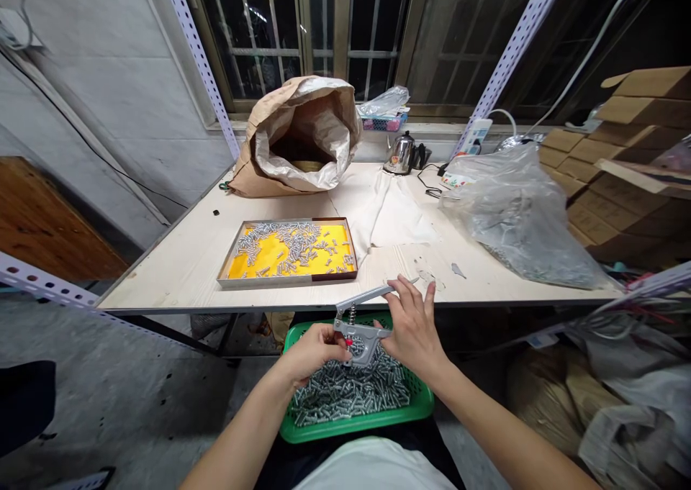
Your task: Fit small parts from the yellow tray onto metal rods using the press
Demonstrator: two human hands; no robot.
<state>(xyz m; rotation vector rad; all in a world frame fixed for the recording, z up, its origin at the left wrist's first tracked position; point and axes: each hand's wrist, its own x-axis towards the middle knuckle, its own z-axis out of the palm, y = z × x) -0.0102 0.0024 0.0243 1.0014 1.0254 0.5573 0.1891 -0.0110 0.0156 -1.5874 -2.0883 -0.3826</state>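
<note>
Grey metal hand press pliers (369,345), with a coil spring and a red part near the jaw, are held up over a green basket (356,427). My right hand (413,324) is wrapped around their handles, fingers on the upper lever. At the jaw end, my left hand (318,350) is closed with thumb and fingertips against the pliers beside the red part. Whether a small piece sits in that pinch I cannot tell. Many small metal springs (350,396) fill the basket, which rests on the lap below both hands.
On the table (173,274) lies a shallow tray (264,283) with a yellow bottom and scattered small springs. Behind it stands an open paper sack (248,162). A steel kettle (399,153), a clear plastic bag (518,209) and stacked cardboard boxes (620,188) are farther right.
</note>
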